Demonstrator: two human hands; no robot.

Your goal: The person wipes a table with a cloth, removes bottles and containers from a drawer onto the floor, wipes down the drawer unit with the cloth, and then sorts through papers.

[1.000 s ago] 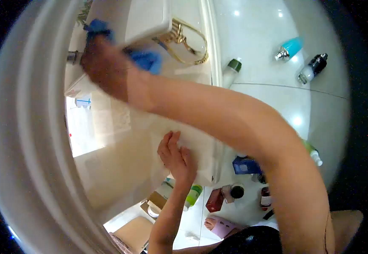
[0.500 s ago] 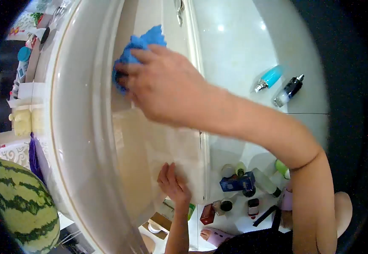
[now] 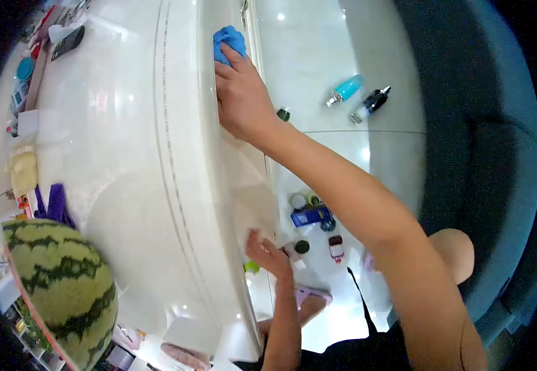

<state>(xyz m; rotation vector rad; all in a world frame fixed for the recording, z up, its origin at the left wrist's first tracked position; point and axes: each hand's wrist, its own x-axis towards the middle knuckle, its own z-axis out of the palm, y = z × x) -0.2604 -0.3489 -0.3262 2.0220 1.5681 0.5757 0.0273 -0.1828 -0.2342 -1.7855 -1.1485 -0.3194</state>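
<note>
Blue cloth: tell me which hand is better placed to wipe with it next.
Right, I'd judge: the right hand already grips the blue cloth beside the white tabletop, while the left hand, holding nothing visible, is well away from the cloth.

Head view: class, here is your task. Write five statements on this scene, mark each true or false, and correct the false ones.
1. The right hand holds a blue cloth. True.
2. The left hand grips a bottle. False: no bottle is in it.
3. The watermelon has a plain rind. False: it is striped.
4. A turquoise bottle lies on the floor. True.
5. The blue box is on the floor. True.
</note>
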